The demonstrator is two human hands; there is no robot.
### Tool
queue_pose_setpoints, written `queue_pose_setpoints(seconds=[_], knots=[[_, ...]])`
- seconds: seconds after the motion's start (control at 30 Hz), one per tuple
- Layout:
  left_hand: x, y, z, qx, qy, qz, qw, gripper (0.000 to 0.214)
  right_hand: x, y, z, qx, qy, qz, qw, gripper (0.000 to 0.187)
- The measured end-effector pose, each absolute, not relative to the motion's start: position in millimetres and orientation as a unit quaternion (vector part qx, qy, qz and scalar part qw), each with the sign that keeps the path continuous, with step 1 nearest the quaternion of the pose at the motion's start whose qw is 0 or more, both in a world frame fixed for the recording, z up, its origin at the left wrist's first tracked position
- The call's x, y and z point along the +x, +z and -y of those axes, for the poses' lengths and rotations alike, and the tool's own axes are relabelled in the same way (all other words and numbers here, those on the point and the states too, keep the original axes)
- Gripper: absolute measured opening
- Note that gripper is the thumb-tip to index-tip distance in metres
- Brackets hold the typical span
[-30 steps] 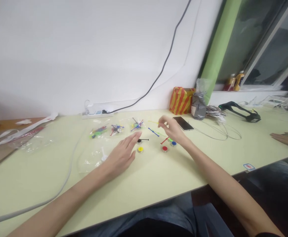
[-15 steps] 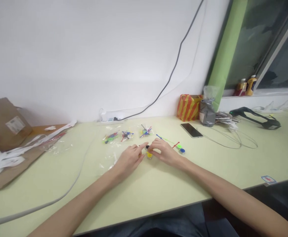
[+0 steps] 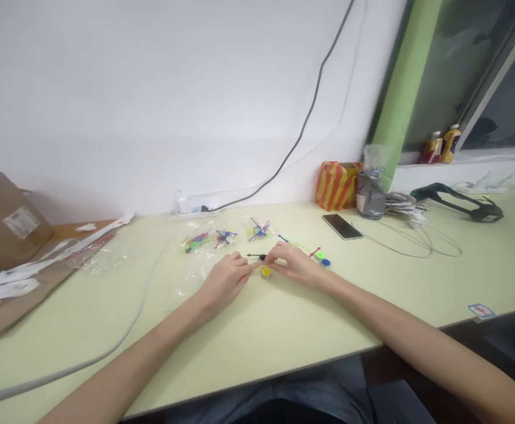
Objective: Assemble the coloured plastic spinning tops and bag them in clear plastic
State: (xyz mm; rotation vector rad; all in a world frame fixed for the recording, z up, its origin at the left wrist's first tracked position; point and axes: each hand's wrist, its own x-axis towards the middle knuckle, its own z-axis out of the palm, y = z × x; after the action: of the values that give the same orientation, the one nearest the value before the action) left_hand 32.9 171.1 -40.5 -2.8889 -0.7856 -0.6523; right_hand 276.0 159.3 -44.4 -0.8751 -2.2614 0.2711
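Observation:
My left hand (image 3: 228, 275) rests on the table with its fingers pressed together. Its fingertips meet a tiny yellow bit too small to name. Opposite it, my right hand (image 3: 296, 265) has thumb and fingers bent into a pinch, and what lies between them is hidden. A black arrow-shaped piece (image 3: 255, 255) with a round black hub points left between the hands. Just below the fingertips sits a clear round piece with a yellow top (image 3: 266, 273). Beyond my right hand lie similar green (image 3: 319, 255) and blue (image 3: 325, 263) round pieces, a red arrow (image 3: 315, 251) and a blue arrow (image 3: 282, 238).
Clear bags with several colored plastic pieces (image 3: 226, 238) lie behind my hands. A phone (image 3: 342, 226), a cable, a striped bag (image 3: 335, 186) and a black frame-like device (image 3: 458, 202) are to the right. Cardboard (image 3: 10, 221) and a grey cable (image 3: 125, 335) are at left.
My left index finger has come down from the black hub toward the right fingertips. The black arrow now shows clearly. The view has shifted slightly.

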Motion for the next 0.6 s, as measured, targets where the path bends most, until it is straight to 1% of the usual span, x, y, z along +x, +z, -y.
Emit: queue_pose_setpoints(seconds=[0.27,0.6], knots=[[34,-42,-172,-0.946,-0.213,0.243,0.034,0.034,281,-38,-157,-0.359,0.122,0.870,0.315,0.012],[34,-45,-175,-0.949,-0.199,0.244,0.026,0.036,292,-38,-163,-0.349,0.096,0.885,0.294,0.011]])
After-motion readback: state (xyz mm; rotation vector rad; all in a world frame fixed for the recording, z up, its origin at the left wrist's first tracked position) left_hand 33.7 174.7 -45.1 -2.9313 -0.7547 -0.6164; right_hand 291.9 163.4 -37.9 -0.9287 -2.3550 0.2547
